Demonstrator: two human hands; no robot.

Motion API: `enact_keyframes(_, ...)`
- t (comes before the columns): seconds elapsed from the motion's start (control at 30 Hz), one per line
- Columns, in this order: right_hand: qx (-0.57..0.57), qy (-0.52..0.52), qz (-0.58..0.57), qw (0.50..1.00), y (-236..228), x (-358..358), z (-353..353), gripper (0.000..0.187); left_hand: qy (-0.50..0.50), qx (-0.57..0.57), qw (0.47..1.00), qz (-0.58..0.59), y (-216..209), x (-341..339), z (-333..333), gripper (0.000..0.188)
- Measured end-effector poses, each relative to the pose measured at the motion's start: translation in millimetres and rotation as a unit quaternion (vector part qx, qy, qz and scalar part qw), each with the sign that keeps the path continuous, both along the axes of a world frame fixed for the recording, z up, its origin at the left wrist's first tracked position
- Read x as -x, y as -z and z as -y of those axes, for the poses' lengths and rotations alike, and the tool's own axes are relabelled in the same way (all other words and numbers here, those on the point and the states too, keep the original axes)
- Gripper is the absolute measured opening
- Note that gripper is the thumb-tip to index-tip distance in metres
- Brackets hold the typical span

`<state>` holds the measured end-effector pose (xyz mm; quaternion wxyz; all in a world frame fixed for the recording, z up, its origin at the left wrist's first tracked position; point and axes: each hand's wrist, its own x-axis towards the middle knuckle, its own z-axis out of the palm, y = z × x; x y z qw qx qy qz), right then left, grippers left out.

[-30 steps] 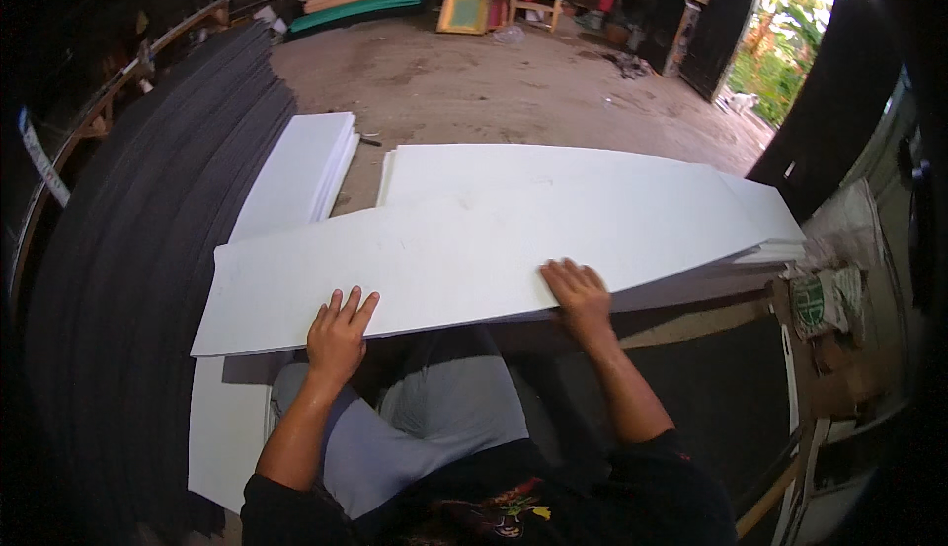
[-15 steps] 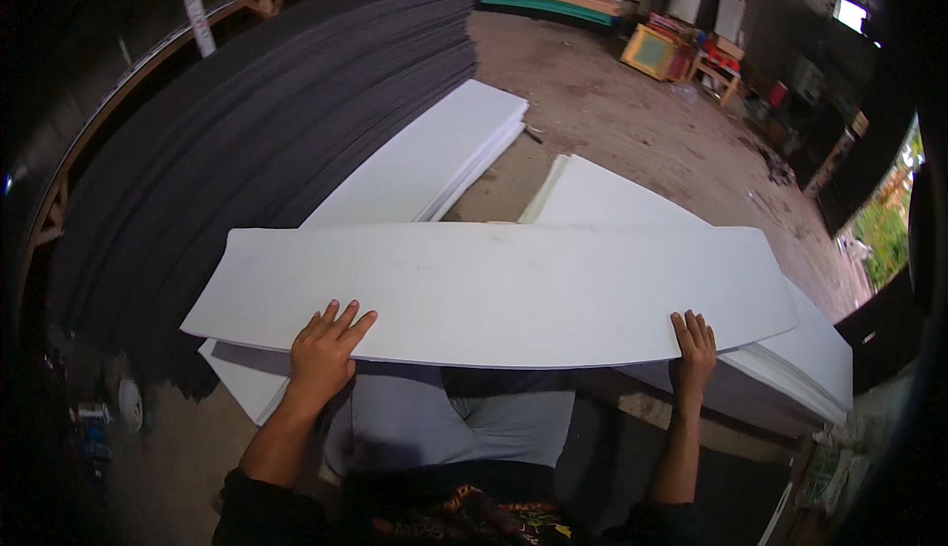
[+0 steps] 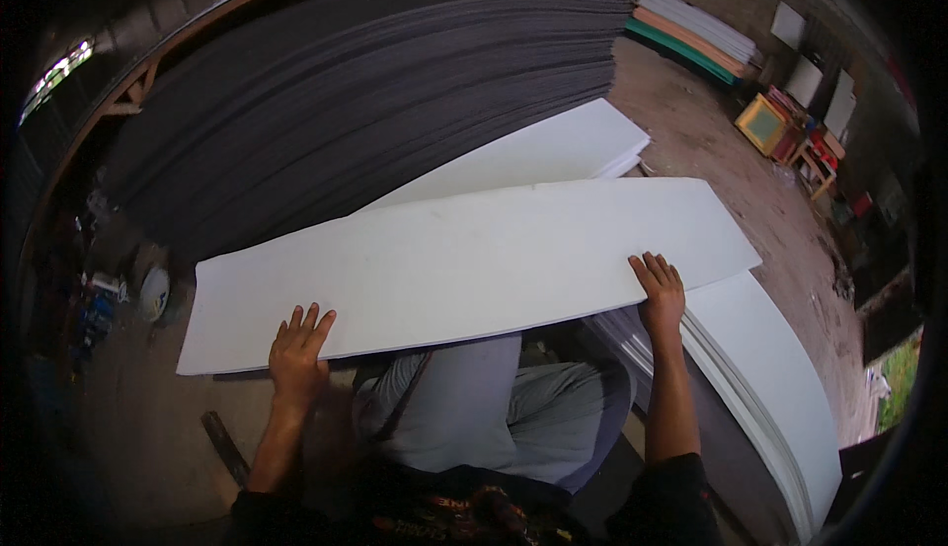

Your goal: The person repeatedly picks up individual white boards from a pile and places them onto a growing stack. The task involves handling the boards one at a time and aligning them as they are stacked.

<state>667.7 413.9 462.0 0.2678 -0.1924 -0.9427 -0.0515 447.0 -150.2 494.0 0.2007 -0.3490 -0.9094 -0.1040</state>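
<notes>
A long white foam-like sheet [image 3: 464, 260] spans the space before me, its right end higher than its left. My left hand [image 3: 298, 349] grips the near edge close to the left end, fingers spread on top and thumb hidden below. Toward the right end, my right hand [image 3: 660, 289] holds the same edge, fingers over the top face. Beyond the sheet, and partly hidden by it, lies a small pile of white sheets [image 3: 553, 141]. Another stack of white sheets [image 3: 765, 368] stands to the right, its upper end under the held sheet.
A tall stack of dark grey sheets [image 3: 375, 82] curves along the back left. Rolled or stacked coloured sheets [image 3: 696, 33] lie at the far wall. A yellow-framed panel [image 3: 762, 123] and a small wooden stool [image 3: 818, 166] stand far right. A white round container [image 3: 154, 294] sits at left.
The view has turned left. Both hands have carried the white sheet leftward, its left end now lower and nearer. More of the right-hand stack shows.
</notes>
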Motion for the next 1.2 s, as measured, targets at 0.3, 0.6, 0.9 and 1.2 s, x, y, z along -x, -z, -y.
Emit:
enact_keyframes(0.3, -0.027, -0.146, 0.036, 0.988, 13, 172, -4, 0.064, -0.146, 0.101, 0.984, 0.008, 112, 40, 78, 0.076)
enact_keyframes(0.6, -0.054, -0.076, 0.110, 0.990, 127, 272, 2, 0.076, -0.115, -0.027, 0.978, 0.172, 177, 68, -20, 0.078)
enact_keyframes(0.9, -0.013, -0.161, 0.129, 0.978, 183, 275, 91, 0.068, -0.068, -0.018, 0.987, 0.147, 200, 96, -87, 0.077)
enact_keyframes(1.2, -0.046, -0.113, 0.189, 0.974, 193, 292, 35, 0.071, -0.071, 0.060, 0.987, 0.132, 242, 104, -10, 0.076)
